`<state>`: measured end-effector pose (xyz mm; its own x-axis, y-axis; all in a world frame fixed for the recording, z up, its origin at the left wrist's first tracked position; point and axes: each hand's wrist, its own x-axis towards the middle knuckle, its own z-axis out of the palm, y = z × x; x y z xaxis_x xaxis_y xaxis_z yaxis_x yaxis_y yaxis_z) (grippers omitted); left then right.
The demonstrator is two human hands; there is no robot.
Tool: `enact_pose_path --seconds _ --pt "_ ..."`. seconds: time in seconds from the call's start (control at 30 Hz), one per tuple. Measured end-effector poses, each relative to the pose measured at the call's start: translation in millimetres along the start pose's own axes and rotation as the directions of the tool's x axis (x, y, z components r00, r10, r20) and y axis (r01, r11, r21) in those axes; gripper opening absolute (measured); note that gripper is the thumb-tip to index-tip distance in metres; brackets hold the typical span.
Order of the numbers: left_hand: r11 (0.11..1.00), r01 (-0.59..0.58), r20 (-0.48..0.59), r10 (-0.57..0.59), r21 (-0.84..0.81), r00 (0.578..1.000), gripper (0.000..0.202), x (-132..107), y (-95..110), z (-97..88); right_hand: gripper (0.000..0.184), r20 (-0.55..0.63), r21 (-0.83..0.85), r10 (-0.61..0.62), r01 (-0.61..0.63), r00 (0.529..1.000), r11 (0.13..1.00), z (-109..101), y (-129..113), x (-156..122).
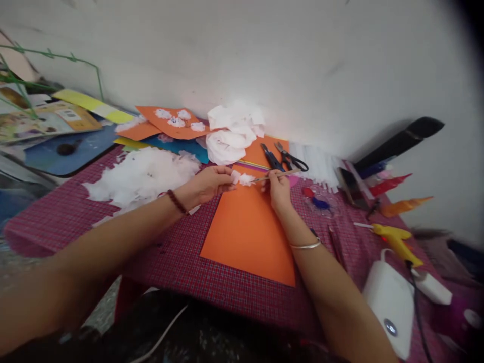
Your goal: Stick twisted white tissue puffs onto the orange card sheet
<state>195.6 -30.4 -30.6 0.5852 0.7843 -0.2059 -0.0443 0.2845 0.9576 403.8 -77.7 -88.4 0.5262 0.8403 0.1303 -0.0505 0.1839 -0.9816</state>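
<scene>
My left hand [210, 184] pinches a small white tissue piece [244, 178] above the top edge of an orange paper sheet [249, 234]. My right hand [279, 190] is closed round a thin wooden stick [282, 174] whose tip reaches the tissue piece. Both hands hover over the red checked tablecloth [177, 257]. A bracelet circles each wrist.
A heap of shredded white tissue [139, 176] lies left, crumpled tissue [230, 133] at the back, scissors [289, 157] beside it. A yellow glue gun [397, 241], a white device [393, 302] and paint tubes [389, 184] are right. Coloured papers [170, 123] line the wall.
</scene>
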Motion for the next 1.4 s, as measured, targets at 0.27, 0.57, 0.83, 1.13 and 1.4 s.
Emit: enact_pose_path --seconds 0.27,0.57,0.83,1.13,1.4 --pt "0.991 -0.083 -0.184 0.062 -0.109 0.981 0.015 60.1 -17.5 -4.2 0.027 0.085 -0.125 0.014 -0.003 0.996 0.992 0.8 -2.7 -5.4" --pt "0.989 -0.119 -0.113 0.109 -0.085 0.988 0.02 53.0 -26.2 -13.1 0.034 0.157 -0.17 0.002 0.025 0.988 0.985 4.4 -4.9 -7.7" --pt "0.997 -0.072 -0.091 0.071 -0.01 0.993 0.017 51.7 -24.9 -12.4 0.036 0.124 -0.199 -0.021 0.046 0.992 0.979 3.4 1.0 -4.0" --pt "0.918 -0.217 0.246 0.138 0.333 0.96 0.002 47.8 -25.3 -9.8 0.035 0.108 -0.198 0.005 0.017 0.994 0.98 5.0 2.1 -1.4" --pt "0.748 -0.342 0.112 0.342 0.569 0.933 0.006 72.4 -52.6 4.4 0.029 0.077 -0.182 -0.018 0.032 0.997 0.983 5.2 -2.1 -3.5"
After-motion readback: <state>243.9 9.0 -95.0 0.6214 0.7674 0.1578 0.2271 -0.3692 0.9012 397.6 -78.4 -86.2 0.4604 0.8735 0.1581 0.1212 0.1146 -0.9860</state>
